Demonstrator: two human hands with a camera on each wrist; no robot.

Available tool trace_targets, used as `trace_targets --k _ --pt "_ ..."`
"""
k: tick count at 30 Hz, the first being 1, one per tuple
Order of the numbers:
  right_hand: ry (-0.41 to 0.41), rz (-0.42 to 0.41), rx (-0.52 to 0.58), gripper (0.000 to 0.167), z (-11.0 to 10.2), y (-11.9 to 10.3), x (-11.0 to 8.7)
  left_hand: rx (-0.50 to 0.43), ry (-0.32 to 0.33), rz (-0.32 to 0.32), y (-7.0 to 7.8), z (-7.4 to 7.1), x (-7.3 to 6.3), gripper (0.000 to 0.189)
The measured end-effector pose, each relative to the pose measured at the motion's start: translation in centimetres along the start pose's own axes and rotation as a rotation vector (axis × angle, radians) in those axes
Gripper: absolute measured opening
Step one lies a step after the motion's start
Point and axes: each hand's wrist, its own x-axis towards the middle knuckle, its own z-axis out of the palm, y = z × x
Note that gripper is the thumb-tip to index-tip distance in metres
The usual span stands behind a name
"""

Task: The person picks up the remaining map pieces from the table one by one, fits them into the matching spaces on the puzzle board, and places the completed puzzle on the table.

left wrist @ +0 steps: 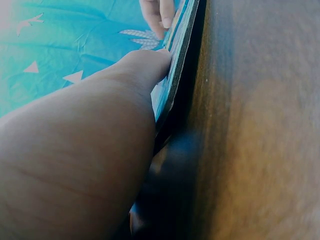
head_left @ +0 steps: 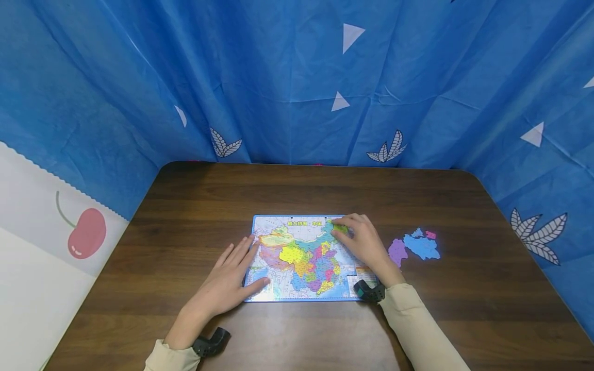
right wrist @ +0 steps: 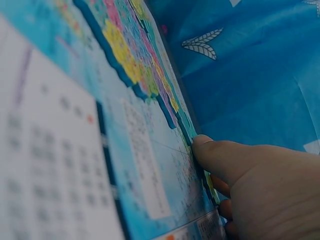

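Note:
A colourful map puzzle board point(head_left: 278, 294) with a blue border lies flat on the table. Across its left edge rests my left hand point(head_left: 227, 283), fingers spread and fairly straight, thumb over the lower left corner. My right hand point(head_left: 364, 239) reaches over the board's upper right part. Its curled fingers and thumb are around a green puzzle piece point(head_left: 342, 228) beside a teal puzzle piece point(head_left: 327, 226), partly hidden under the hand. In the right wrist view the thumb point(right wrist: 220, 152) presses at the edge of the raised pieces.
Right of the board lie a purple puzzle piece point(head_left: 397, 251), a large blue puzzle piece point(head_left: 422, 247), a small blue piece point(head_left: 417, 232) and a pink piece point(head_left: 430, 235). A blue curtain point(head_left: 287, 82) hangs behind the brown wooden table point(head_left: 199, 201). Both wrists wear black devices.

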Motion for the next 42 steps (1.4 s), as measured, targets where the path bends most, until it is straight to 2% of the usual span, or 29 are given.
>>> trace_targets --k 27,42 --pt "0.019 -0.052 -0.006 0.030 0.04 0.24 -0.50 0.010 0.001 0.005 -0.05 0.11 -0.04 0.094" --pt "0.041 -0.093 -0.011 0.029 -0.72 0.20 -1.02 0.011 0.010 0.013 -0.08 0.13 -0.02 0.094"
